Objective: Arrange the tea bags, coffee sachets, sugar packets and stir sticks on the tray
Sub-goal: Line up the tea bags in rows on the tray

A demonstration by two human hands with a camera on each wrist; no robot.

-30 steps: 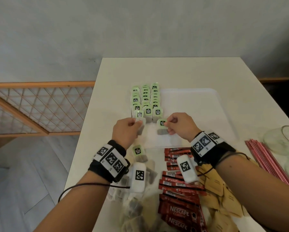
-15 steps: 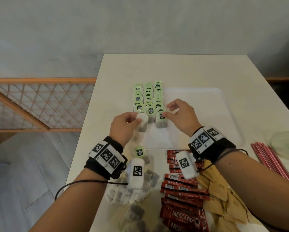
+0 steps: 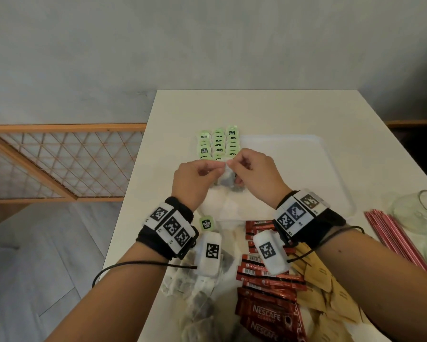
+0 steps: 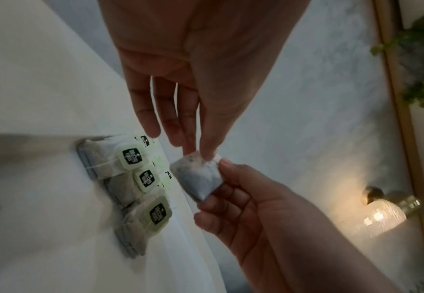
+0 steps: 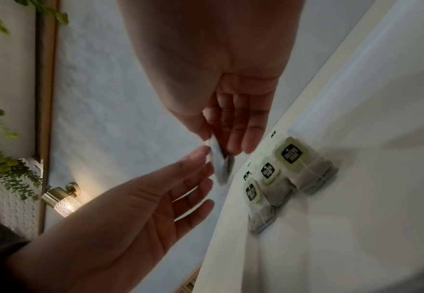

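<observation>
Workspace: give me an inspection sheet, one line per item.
Surface: white table; white tray on it.
Job's things: rows of tea bags at the tray's left end; coffee sachets, sugar packets, stir sticks off the tray.
Clutter: glass jar at the right.
Grips: left hand and right hand pinch one tea bag.
Cables: wrist cable.
Surroundings: lattice screen, grey wall.

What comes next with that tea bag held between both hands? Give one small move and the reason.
Probably lower the tea bag onto the tray at the near end of the rows of tea bags and release it. Both the left hand and the right hand pinch it in the air just above that end.
</observation>
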